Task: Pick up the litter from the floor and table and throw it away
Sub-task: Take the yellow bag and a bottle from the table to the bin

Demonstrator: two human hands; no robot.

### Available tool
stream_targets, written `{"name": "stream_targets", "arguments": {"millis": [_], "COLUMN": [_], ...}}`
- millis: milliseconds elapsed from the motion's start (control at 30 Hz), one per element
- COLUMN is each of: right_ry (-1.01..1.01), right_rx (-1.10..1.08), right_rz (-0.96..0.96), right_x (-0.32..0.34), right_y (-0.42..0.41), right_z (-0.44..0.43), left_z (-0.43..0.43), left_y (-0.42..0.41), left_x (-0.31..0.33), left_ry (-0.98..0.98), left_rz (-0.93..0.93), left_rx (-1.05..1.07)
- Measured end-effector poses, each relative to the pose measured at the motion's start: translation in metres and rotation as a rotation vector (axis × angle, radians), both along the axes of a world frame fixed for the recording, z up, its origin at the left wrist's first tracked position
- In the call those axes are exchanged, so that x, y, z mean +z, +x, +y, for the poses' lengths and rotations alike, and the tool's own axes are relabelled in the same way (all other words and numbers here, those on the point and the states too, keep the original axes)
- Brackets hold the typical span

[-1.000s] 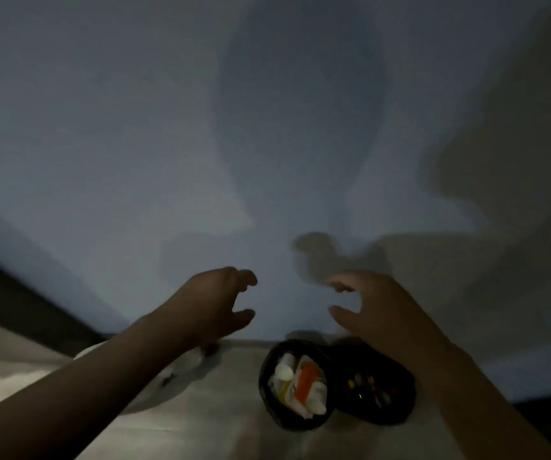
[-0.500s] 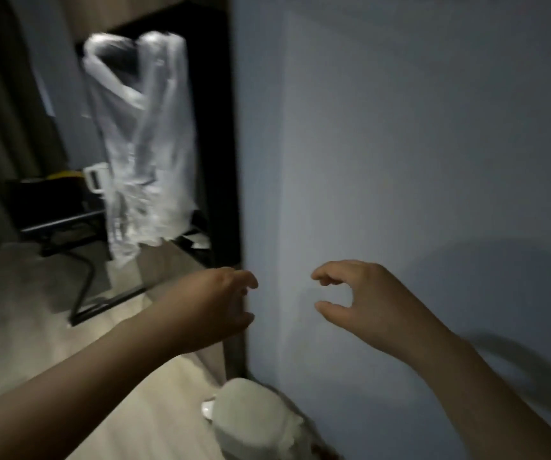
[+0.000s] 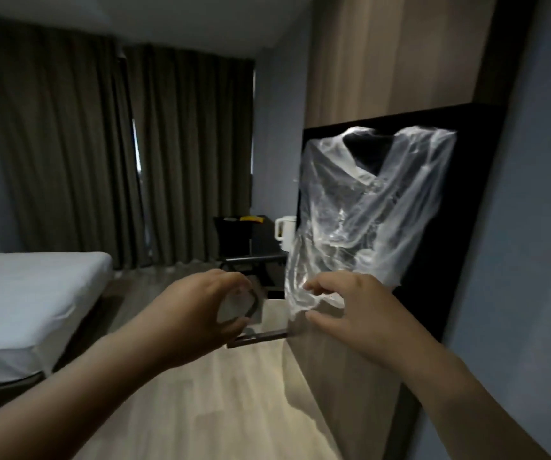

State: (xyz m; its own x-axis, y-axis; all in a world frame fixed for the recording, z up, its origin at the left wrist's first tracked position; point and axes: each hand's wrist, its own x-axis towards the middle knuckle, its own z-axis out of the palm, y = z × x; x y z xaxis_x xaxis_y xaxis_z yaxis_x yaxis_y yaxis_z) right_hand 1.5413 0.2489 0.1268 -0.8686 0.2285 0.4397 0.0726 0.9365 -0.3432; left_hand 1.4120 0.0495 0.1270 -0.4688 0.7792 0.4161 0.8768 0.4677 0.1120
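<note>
A clear plastic bag hangs in front of a black panel on the right wall. My right hand is raised at the bag's lower corner, thumb and forefinger apart on either side of that corner. Whether they touch the plastic I cannot tell. My left hand is held up beside it, fingers loosely curved in a C shape. A pale shape with a dark arc shows in the gap between its thumb and fingers; it looks like background, not something held.
A bed with a white sheet fills the left side. Dark curtains cover the far wall. A black chair and a white kettle stand at the back. Light wooden floor runs between bed and wall.
The view has swung left from the blue wall and the small black containers into the room. The hanging bag now sits right behind my right hand. Both hands keep their raised, curved pose.
</note>
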Motion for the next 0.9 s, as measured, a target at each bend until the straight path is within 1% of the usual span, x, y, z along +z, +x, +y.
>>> {"name": "stream_targets", "arguments": {"millis": [133,300,433,567,733,900], "right_ry": [-0.001,0.056,0.092,0.075,0.055,0.040], "right_rx": [0.041,0.074,0.094,0.116,0.144,0.166], "right_rz": [-0.002,-0.056,-0.066,-0.024,-0.034,-0.098], "right_x": [0.001,-0.006,-0.011,-0.010,-0.009,-0.027], "right_y": [-0.071,-0.143,-0.201,-0.259,-0.341,-0.417], "right_z": [-0.025,-0.021,0.001,0.035,0.082,0.107], "left_z": [-0.033,-0.028,-0.007,0.022,0.062,0.091], "left_y": [-0.060,-0.127,-0.183,-0.240,-0.315,-0.388], "left_x": [0.000,-0.015,-0.023,-0.022,-0.018,-0.026], "left_ry": [0.041,0.065,0.064,0.050,0.020,0.004], "left_rz": [-0.017,-0.054,-0.024,-0.011,-0.020,-0.052], "left_rx": [0.037,0.057,0.077,0.116,0.155,0.160]}}
